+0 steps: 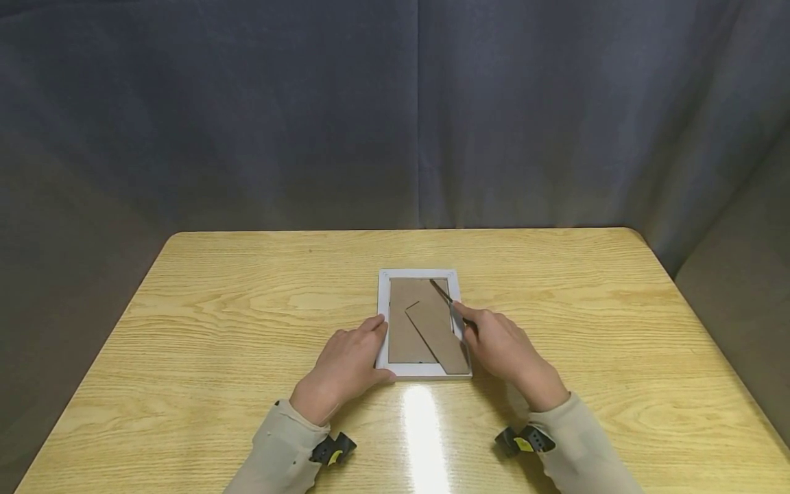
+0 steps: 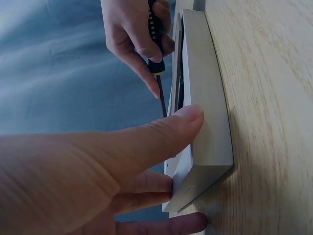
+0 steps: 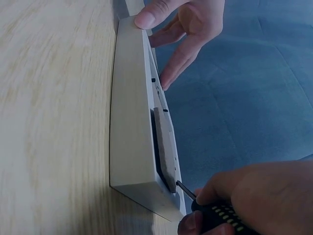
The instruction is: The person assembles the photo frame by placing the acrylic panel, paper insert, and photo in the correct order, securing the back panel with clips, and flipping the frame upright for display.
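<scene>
A white picture frame (image 1: 421, 370) lies back side up on the table, its brown backing board (image 1: 401, 336) showing. A brown stand leg (image 1: 449, 346) slants across the board to the frame's lower right corner. My left hand (image 1: 348, 357) holds the frame's lower left corner, thumb (image 2: 166, 134) along the near edge and fingers at the left side. A black-handled screwdriver (image 3: 226, 218) is gripped in my right hand (image 1: 503, 346) at the frame's right side. Its thin shaft (image 1: 441, 291) points up and left over the board's upper right corner.
The frame rests on a light wood-grain table (image 1: 247, 288). Behind and beside the table hang dark grey curtains (image 1: 296, 116). A black strap device (image 1: 333, 449) sits at my left wrist, and another strap device (image 1: 524, 440) at my right.
</scene>
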Motion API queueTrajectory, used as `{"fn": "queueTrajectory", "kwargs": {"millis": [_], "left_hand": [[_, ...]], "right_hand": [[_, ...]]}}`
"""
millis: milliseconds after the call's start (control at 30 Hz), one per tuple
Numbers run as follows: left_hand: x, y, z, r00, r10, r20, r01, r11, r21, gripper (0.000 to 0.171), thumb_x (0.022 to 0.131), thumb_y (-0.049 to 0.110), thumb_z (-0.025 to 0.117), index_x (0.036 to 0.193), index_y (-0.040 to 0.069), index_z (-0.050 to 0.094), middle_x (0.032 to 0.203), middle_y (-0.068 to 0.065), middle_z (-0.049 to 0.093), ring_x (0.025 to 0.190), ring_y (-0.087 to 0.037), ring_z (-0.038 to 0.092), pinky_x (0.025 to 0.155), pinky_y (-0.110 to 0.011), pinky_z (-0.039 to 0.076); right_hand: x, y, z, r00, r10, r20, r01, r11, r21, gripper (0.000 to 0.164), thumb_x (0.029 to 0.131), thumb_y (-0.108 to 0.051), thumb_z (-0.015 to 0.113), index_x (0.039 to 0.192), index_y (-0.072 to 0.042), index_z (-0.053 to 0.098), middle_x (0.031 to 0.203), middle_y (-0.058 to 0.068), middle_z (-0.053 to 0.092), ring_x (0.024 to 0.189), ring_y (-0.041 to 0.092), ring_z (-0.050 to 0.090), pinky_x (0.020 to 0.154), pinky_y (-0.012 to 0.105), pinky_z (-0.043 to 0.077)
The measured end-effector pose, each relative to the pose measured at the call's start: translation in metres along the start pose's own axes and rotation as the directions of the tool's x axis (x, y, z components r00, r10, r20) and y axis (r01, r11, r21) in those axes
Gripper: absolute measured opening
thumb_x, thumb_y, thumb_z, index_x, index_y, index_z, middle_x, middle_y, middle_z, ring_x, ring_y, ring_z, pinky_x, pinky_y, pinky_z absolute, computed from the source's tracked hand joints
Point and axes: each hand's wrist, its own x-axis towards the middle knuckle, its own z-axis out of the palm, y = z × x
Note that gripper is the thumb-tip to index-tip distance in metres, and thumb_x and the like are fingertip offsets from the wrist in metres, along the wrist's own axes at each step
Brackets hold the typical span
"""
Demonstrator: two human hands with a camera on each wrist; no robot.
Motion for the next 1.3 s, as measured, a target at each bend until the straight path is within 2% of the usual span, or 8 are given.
{"fn": "queueTrajectory", "kwargs": {"millis": [333,467,600,667,733,967,1300], "left_hand": [[0.0006,0.0004,-0.0017,1.0,0.002,0.009,-0.002,1.0,0.006,0.083,0.078,0.037,0.087,0.141,-0.006,0.054,0.151,-0.021,0.052,0.112,-0.039,0.069,0.097,-0.05,0.054],[0.0012,0.0,-0.002,1.0,-0.007,0.016,0.007,1.0,0.009,0.083,0.079,0.038,0.087,0.142,-0.005,0.054,0.152,-0.02,0.051,0.112,-0.04,0.069,0.097,-0.05,0.054],[0.0014,-0.0002,-0.0019,1.0,-0.013,0.017,0.013,1.0,0.004,0.082,0.079,0.037,0.087,0.142,-0.005,0.054,0.152,-0.02,0.051,0.113,-0.039,0.068,0.098,-0.05,0.053],[0.0012,-0.0002,-0.0014,1.0,-0.012,0.016,0.012,1.0,0.003,0.082,0.079,0.037,0.087,0.141,-0.005,0.054,0.151,-0.02,0.051,0.113,-0.039,0.068,0.098,-0.05,0.053],[0.001,0.0001,-0.0011,1.0,-0.008,0.012,0.008,1.0,0.005,0.082,0.078,0.037,0.087,0.141,-0.006,0.054,0.151,-0.02,0.052,0.112,-0.039,0.069,0.098,-0.05,0.053],[0.0006,0.0003,-0.0007,1.0,-0.013,0.013,0.013,1.0,0.005,0.083,0.078,0.036,0.087,0.141,-0.006,0.054,0.151,-0.02,0.051,0.112,-0.04,0.069,0.098,-0.051,0.053],[0.0008,0.0001,-0.0005,1.0,-0.01,0.017,0.01,1.0,-0.003,0.083,0.079,0.037,0.087,0.142,-0.006,0.053,0.152,-0.021,0.05,0.115,-0.04,0.067,0.099,-0.051,0.053]], "right_hand": [[0.0001,-0.0013,-0.0019,1.0,0.018,0.012,-0.018,1.0,-0.016,0.051,0.098,-0.011,0.051,0.149,-0.013,0.052,0.062,0.005,0.042,0.05,0.014,0.032,0.044,0.028,0.029],[0.0005,-0.0026,-0.0034,1.0,0.013,-0.007,-0.013,0.999,-0.042,0.05,0.098,-0.011,0.051,0.148,-0.015,0.053,0.067,0.009,0.051,0.051,0.016,0.033,0.044,0.029,0.029],[0.001,-0.0033,-0.0032,1.0,0.0,-0.017,-0.001,0.997,-0.076,0.049,0.099,-0.011,0.053,0.148,-0.015,0.054,0.093,0.019,0.07,0.058,0.018,0.044,0.046,0.03,0.034],[0.001,-0.0028,-0.0024,1.0,-0.004,-0.017,0.003,0.996,-0.091,0.048,0.099,-0.012,0.054,0.148,-0.015,0.054,0.108,0.02,0.072,0.063,0.02,0.049,0.048,0.031,0.036],[0.0007,-0.0024,-0.0018,1.0,-0.008,-0.017,0.007,0.995,-0.103,0.048,0.1,-0.013,0.054,0.148,-0.015,0.054,0.115,0.02,0.072,0.066,0.021,0.052,0.049,0.031,0.037],[-0.0014,-0.0035,-0.002,0.999,-0.049,-0.021,0.046,0.992,-0.114,0.045,0.101,-0.016,0.056,0.146,-0.015,0.055,0.112,0.017,0.073,0.068,0.02,0.053,0.05,0.031,0.038],[-0.0044,-0.0093,-0.0038,0.995,-0.099,-0.02,0.097,0.991,-0.088,0.045,0.103,-0.018,0.057,0.147,-0.017,0.054,0.119,0.014,0.073,0.07,0.018,0.055,0.052,0.029,0.038]]}}
